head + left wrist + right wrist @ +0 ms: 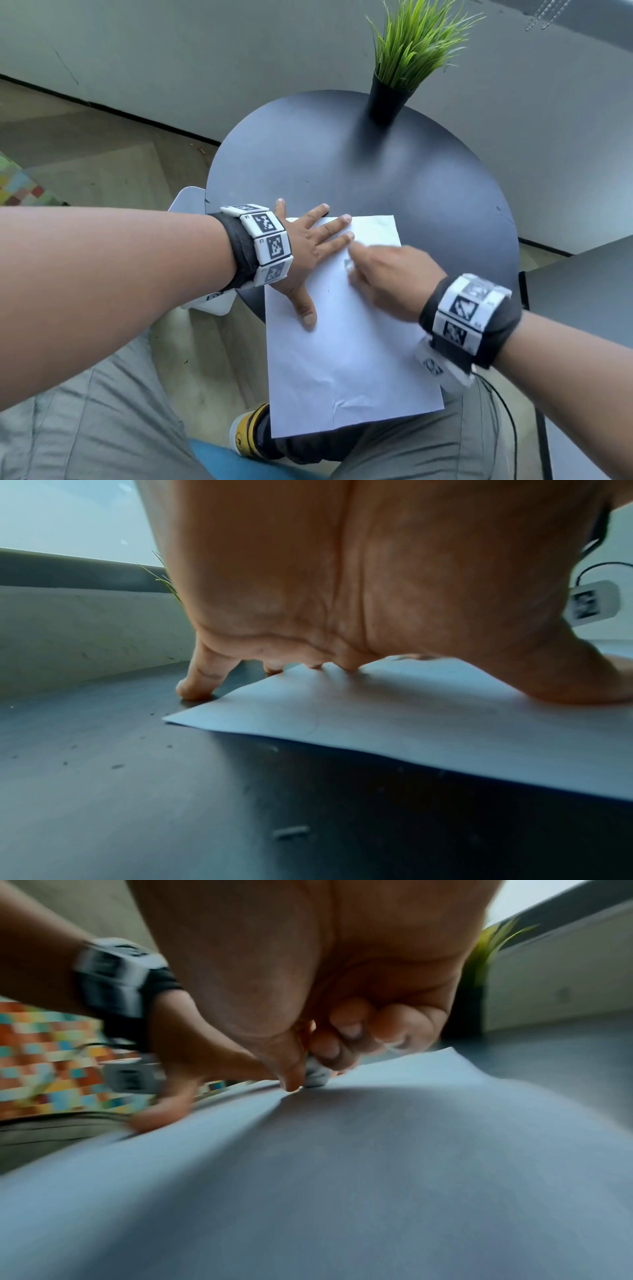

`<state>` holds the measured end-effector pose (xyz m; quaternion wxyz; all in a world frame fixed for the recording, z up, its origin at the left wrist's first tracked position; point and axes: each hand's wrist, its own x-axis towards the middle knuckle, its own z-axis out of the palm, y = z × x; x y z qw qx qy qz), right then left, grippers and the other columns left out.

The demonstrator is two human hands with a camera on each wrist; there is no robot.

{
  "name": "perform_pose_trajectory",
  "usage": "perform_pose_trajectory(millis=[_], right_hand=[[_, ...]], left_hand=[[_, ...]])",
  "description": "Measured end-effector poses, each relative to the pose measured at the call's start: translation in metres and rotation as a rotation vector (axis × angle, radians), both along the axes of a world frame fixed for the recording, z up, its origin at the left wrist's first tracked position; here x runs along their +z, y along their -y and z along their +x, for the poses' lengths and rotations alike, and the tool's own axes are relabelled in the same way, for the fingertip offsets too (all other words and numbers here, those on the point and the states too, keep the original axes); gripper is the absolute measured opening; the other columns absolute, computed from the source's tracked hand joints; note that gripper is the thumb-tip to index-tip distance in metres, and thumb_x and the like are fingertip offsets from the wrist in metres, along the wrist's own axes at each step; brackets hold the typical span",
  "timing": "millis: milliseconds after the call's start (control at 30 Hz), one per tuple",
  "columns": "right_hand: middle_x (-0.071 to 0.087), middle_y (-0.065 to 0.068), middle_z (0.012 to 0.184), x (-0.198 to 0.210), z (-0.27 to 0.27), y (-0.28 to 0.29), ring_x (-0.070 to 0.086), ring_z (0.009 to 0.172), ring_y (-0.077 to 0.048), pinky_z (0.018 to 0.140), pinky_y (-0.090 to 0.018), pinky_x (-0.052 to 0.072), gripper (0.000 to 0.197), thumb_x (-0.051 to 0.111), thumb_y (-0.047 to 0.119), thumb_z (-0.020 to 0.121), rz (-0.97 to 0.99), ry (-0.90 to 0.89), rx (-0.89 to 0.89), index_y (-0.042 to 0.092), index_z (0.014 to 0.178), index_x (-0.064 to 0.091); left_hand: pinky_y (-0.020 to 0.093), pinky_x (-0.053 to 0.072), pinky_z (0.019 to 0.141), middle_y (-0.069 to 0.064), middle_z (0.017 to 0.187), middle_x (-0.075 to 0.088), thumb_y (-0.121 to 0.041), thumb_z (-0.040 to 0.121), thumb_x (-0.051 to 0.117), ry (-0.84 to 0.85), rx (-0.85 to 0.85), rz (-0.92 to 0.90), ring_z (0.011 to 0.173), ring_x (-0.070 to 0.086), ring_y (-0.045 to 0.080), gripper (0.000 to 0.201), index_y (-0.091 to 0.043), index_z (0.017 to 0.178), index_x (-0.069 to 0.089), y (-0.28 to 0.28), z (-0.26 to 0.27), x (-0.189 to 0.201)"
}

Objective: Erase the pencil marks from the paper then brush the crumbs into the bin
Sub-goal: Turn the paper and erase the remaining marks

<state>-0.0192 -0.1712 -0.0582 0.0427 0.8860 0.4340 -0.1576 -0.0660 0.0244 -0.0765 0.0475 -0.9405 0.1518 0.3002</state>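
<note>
Item: erasing step, in hand; brushing not yet begun. At left we recorded the left hand (301, 250) laid flat, fingers (334, 224) straight and spread, pinning the paper (346, 346) to the round dark bench (394, 171), thumb pressed on the sheet's left margin. The sheet overhung the bench's near edge above our lap. At right, the right hand (387, 277), blurred, pinched a small white eraser (316, 1076) between thumb and curled fingers, its end on the paper. Crumbs (289, 831) lay on the bench. Next, we judged: firm strokes, sheet kept pinned. No bin was identified.
</note>
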Motion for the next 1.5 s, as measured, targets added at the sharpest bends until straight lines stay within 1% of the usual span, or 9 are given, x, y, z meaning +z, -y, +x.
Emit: perform_pose_trajectory(millis=[200, 367, 533, 767, 867, 1067, 1233, 1400, 1500], right_hand=[[0.062, -0.018, 0.098, 0.008, 0.059, 0.009, 0.057, 0.081, -0.04, 0.072, -0.043, 0.049, 0.022, 0.034, 0.042, 0.097, -0.041, 0.046, -0.359, 0.021, 0.09, 0.031], [0.062, -0.011, 0.093, -0.001, 0.016, 0.003, 0.053, 0.075, -0.036, 0.061, -0.036, 0.037, 0.021, 0.035, 0.04, 0.097, -0.054, 0.032, -0.139, 0.025, 0.087, 0.024], [0.06, -0.011, 0.097, 0.01, 0.064, 0.009, 0.055, 0.084, -0.035, 0.071, -0.039, 0.044, 0.018, 0.038, 0.037, 0.094, -0.057, 0.0, -0.414, 0.02, 0.091, 0.036], [0.06, 0.001, 0.103, 0.011, 0.012, 0.014, 0.056, 0.096, -0.03, 0.075, -0.037, 0.047, 0.014, 0.044, 0.036, 0.096, -0.049, -0.073, -0.186, 0.024, 0.102, 0.044], [0.062, -0.002, 0.106, 0.013, 0.036, 0.01, 0.055, 0.097, -0.03, 0.081, -0.038, 0.048, 0.012, 0.047, 0.031, 0.095, 0.001, -0.084, -0.29, 0.021, 0.101, 0.048], [0.045, 0.003, 0.088, 0.002, -0.003, 0.008, 0.056, 0.088, -0.031, 0.066, -0.037, 0.04, 0.012, 0.038, 0.035, 0.097, -0.039, -0.059, -0.093, 0.028, 0.095, 0.029], [0.059, -0.005, 0.093, 0.005, 0.036, 0.011, 0.059, 0.087, -0.034, 0.075, -0.043, 0.05, 0.013, 0.04, 0.032, 0.094, 0.047, -0.011, -0.318, 0.021, 0.089, 0.035], [0.044, 0.003, 0.084, -0.002, -0.015, 0.011, 0.055, 0.08, -0.033, 0.062, -0.036, 0.04, 0.02, 0.037, 0.032, 0.098, 0.0, -0.057, -0.129, 0.026, 0.087, 0.021], [0.051, -0.002, 0.085, 0.0, 0.011, 0.012, 0.056, 0.08, -0.035, 0.068, -0.042, 0.049, 0.016, 0.037, 0.031, 0.097, 0.03, -0.04, -0.268, 0.021, 0.087, 0.028]], left_hand=[[0.08, 0.012, 0.108, -0.009, 0.158, -0.041, -0.1, 0.048, 0.056, -0.024, -0.005, 0.009, 0.151, -0.026, 0.027, 0.148, -0.04, 0.15, -0.033, 0.003, 0.002, 0.005], [0.081, 0.011, 0.107, -0.008, 0.158, -0.042, -0.098, 0.05, 0.058, -0.027, -0.007, 0.022, 0.151, -0.027, 0.028, 0.148, -0.039, 0.149, -0.034, 0.002, 0.001, 0.005], [0.081, 0.01, 0.107, -0.009, 0.158, -0.041, -0.1, 0.049, 0.056, -0.024, -0.005, 0.01, 0.151, -0.027, 0.027, 0.147, -0.04, 0.15, -0.033, 0.002, 0.002, 0.005], [0.082, 0.011, 0.106, -0.007, 0.159, -0.04, -0.099, 0.049, 0.056, -0.004, -0.004, 0.0, 0.152, -0.025, 0.029, 0.148, -0.038, 0.15, -0.032, 0.002, 0.002, 0.001], [0.082, 0.012, 0.106, -0.008, 0.16, -0.039, -0.1, 0.046, 0.056, 0.002, 0.002, -0.002, 0.152, -0.024, 0.029, 0.149, -0.04, 0.151, -0.032, 0.003, 0.002, 0.0], [0.083, 0.01, 0.105, -0.007, 0.159, -0.039, -0.097, 0.048, 0.06, -0.01, 0.017, -0.005, 0.151, -0.026, 0.029, 0.148, -0.04, 0.15, -0.032, 0.004, 0.001, 0.002], [0.083, 0.011, 0.105, -0.007, 0.16, -0.039, -0.098, 0.047, 0.058, -0.002, 0.02, -0.018, 0.152, -0.024, 0.03, 0.147, -0.041, 0.151, -0.03, 0.005, 0.003, 0.002], [0.084, 0.011, 0.104, -0.007, 0.159, -0.039, -0.097, 0.049, 0.06, -0.003, 0.024, -0.008, 0.152, -0.026, 0.03, 0.147, -0.041, 0.15, -0.032, 0.006, 0.002, 0.001], [0.084, 0.011, 0.103, -0.007, 0.16, -0.039, -0.097, 0.049, 0.059, -0.002, 0.032, -0.014, 0.152, -0.025, 0.03, 0.147, -0.042, 0.15, -0.031, 0.007, 0.004, 0.001]])
